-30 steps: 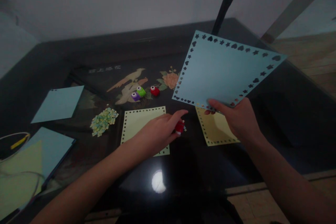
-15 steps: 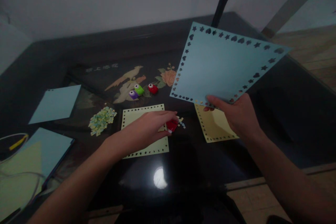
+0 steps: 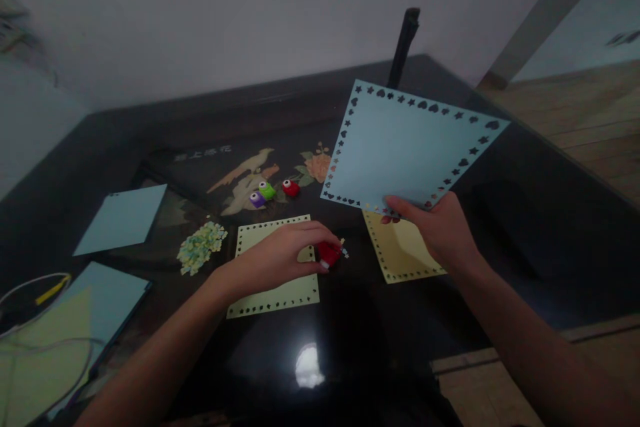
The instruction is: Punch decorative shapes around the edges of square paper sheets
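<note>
My right hand [image 3: 447,230] pinches the bottom edge of a blue sheet [image 3: 405,147], raised above the table, with star, heart and other shaped holes along its edges. The fingers of my left hand [image 3: 290,250] are closed round a red punch [image 3: 329,253] on the table. Small paper cutouts [image 3: 345,249] lie just right of that punch. Under my left hand is a pale green sheet [image 3: 275,300] with a punched border. A yellow punched sheet [image 3: 405,253] lies partly beneath the raised blue one.
Purple [image 3: 257,199], green [image 3: 267,191] and red [image 3: 291,188] punches stand behind the green sheet. A cutout pile [image 3: 201,248], a blue sheet [image 3: 125,217] and more papers with a cable [image 3: 55,340] lie left. A dark upright post [image 3: 403,47] rises at the back.
The camera view has shifted, so the table sits lower in the picture. My left hand and the red punch are closer to the small cutouts. My right hand still holds the blue sheet.
</note>
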### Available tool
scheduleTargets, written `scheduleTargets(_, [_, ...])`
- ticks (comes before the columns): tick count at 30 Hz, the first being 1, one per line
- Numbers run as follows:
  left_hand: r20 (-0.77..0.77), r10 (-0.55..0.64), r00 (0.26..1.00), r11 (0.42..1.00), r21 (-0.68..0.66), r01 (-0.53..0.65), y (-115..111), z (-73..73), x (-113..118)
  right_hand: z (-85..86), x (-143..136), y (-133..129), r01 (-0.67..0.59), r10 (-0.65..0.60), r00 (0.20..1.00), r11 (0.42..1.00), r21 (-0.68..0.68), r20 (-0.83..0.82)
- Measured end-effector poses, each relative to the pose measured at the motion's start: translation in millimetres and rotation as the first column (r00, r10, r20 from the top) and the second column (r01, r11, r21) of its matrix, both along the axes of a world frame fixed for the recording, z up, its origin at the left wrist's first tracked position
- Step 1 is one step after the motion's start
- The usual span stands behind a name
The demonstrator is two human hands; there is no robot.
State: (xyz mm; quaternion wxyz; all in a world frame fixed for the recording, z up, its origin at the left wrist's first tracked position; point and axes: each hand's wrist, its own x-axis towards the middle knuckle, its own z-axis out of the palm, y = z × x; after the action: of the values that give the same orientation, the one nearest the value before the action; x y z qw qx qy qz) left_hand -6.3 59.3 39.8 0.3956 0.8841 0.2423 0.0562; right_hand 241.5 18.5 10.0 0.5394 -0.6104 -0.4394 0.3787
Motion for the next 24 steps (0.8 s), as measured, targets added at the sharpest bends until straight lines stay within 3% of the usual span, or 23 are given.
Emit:
scheduleTargets(6, [-0.005, 0.117, 0.993, 0.99, -0.079, -0.117, -4, 1.7, 5, 1.4, 2, -2, -0.015, 0.016, 0.999, 1.0, 0.015, -0.035])
scheduleTargets(10, [0.044, 0.195, 0.98, 0.952, -0.248, -0.179, -4, 1.1, 11, 7.3, 1, -6, -0.018, 0.019, 0.996, 1.0, 0.004, -0.086])
scheduleTargets(14, [0.158, 0.341, 0.927, 0.816, -0.54, -0.208, 3, -9.2, 15, 12.0, 5, -11, -0.019, 0.016, 0.993, 1.0, -0.022, -0.117])
scheduleTargets(16, [0.176, 0.436, 0.883, 0.746, -0.62, -0.244, 8, -16.0, 17, 12.6, 10, -13, -0.018, 0.016, 0.994, 1.0, -0.019, -0.109])
scheduleTargets(18, [0.187, 0.506, 0.842, 0.713, -0.639, -0.287, 13, -21.5, 20, 13.1, 18, -17, 0.004, -0.006, 0.996, 1.0, -0.017, -0.084])
scheduleTargets(21, [0.201, 0.528, 0.825, 0.729, -0.606, -0.319, 22, -26.1, 30, 12.9, 36, -24, 0.095, -0.096, 0.994, 0.995, -0.017, -0.053])
scheduleTargets(24, [0.209, 0.496, 0.842, 0.791, -0.51, -0.339, 36, -29.8, 46, 5.8, 55, -32, 0.233, -0.233, 0.972, 0.972, -0.005, -0.028])
